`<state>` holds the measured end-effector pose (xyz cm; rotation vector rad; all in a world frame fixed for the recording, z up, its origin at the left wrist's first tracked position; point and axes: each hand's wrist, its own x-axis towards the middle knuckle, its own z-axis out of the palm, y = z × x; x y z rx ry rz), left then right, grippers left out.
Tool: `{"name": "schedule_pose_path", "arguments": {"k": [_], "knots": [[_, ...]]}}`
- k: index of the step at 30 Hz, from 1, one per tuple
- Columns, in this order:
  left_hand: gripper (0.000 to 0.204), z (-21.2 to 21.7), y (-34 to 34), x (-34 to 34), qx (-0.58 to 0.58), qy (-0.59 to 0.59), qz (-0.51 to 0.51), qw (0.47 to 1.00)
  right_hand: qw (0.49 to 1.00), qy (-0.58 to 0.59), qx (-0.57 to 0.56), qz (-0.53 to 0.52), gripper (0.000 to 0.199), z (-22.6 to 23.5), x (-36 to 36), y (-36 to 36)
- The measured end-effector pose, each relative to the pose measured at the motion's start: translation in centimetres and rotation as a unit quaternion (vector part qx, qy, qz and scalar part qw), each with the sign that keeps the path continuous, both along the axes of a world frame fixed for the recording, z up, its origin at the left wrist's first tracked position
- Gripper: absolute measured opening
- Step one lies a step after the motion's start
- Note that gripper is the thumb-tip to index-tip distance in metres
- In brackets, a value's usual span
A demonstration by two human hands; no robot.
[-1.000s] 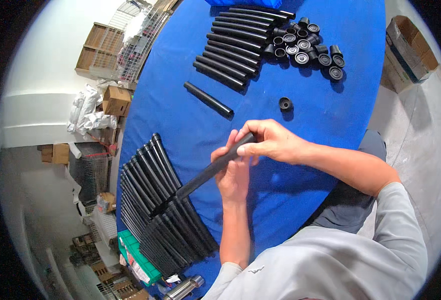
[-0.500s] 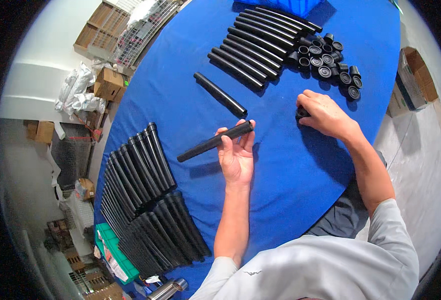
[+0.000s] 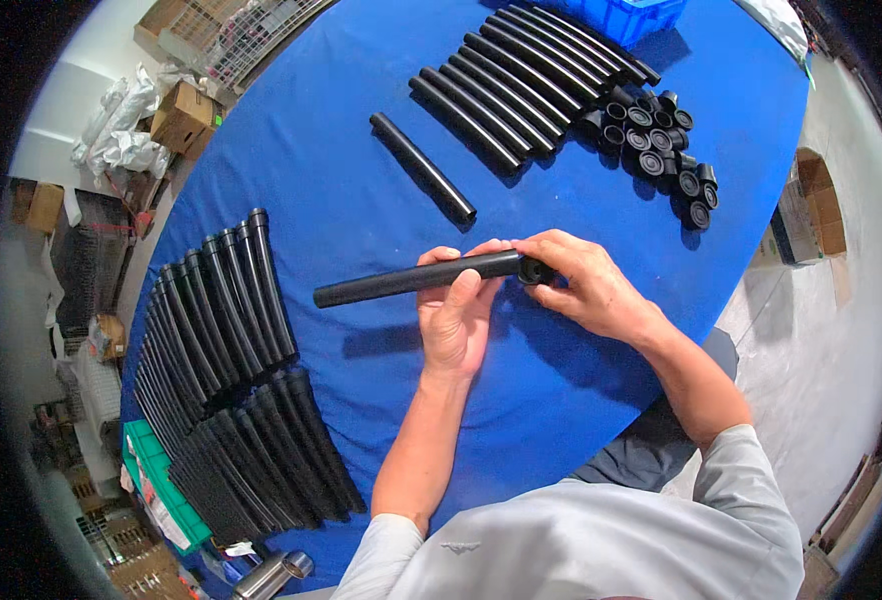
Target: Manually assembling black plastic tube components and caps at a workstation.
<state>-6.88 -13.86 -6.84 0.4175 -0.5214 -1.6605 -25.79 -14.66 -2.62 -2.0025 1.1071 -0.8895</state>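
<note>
Hands at the middle of the round blue-covered table (image 3: pixel 291 150), as I read them from the head view. My left hand (image 3: pixel 458 320) is closed around a long black plastic tube (image 3: pixel 416 279), gripping it near its right-hand end; the tube is held just above the cloth, and its long axis runs nearly level across the picture, the free end pointing to my left and rising slightly toward the right. My right hand (image 3: pixel 586 285) meets that right-hand end, its fingertips pinched on a small black round cap (image 3: pixel 531 270) that sits at the mouth of the tube; whether the cap is seated or only touching I cannot tell. The cap thus lies directly in line with the tube's axis, and the right hand is the nearer one to it. A single black tube (image 3: pixel 423 168) lies alone on the cloth beyond the hands, angled away. Farther off, a row of like tubes (image 3: pixel 521 90) lies side by side, and just beside it to the right a cluster of loose black caps (image 3: pixel 661 140). To my left a large stack of black tubes (image 3: pixel 221 370) spreads in a fan. A blue plastic crate (image 3: pixel 626 15) at the far edge shows only its wall; its contents are hidden. A green crate (image 3: pixel 161 490) sits below the table's near-left rim.
</note>
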Motion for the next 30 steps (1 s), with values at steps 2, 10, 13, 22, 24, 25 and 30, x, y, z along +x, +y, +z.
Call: {"name": "schedule_pose_path", "arguments": {"k": [2, 10, 13, 22, 24, 25, 30], "knots": [[0.028, -0.1, 0.0, -0.1, -0.004, -0.009, 0.010, 1.000, 1.000, -0.014, 0.010, 0.000, 0.037, 0.6, 0.1, 0.1], [0.026, 0.2, 0.1, -0.5, 0.012, 0.003, -0.016, 1.000, 0.994, -0.013, 0.095, -0.044, 0.033, 1.5, -0.4, 0.0], [0.025, 0.2, 0.0, -0.2, 0.018, -0.003, -0.009, 1.000, 0.998, -0.012, 0.055, -0.036, 0.032, 0.9, -0.3, -0.1], [0.019, 0.0, 0.1, -0.1, 0.047, -0.008, 0.016, 0.999, 0.999, -0.044, 0.004, -0.021, 0.036, 0.4, 0.4, 0.3], [0.019, 0.1, 0.1, -0.2, 0.048, -0.012, 0.016, 0.999, 0.999, -0.051, -0.001, -0.017, 0.034, 0.4, 0.5, 0.4], [0.019, 0.2, 0.1, -0.3, 0.048, -0.016, 0.014, 0.999, 0.999, -0.038, -0.021, -0.015, 0.034, 0.2, 0.4, 0.3], [0.018, 0.6, 0.3, -0.4, 0.052, -0.027, 0.030, 0.998, 0.999, -0.018, -0.030, -0.004, 0.035, 0.6, 0.4, 0.4]]}}
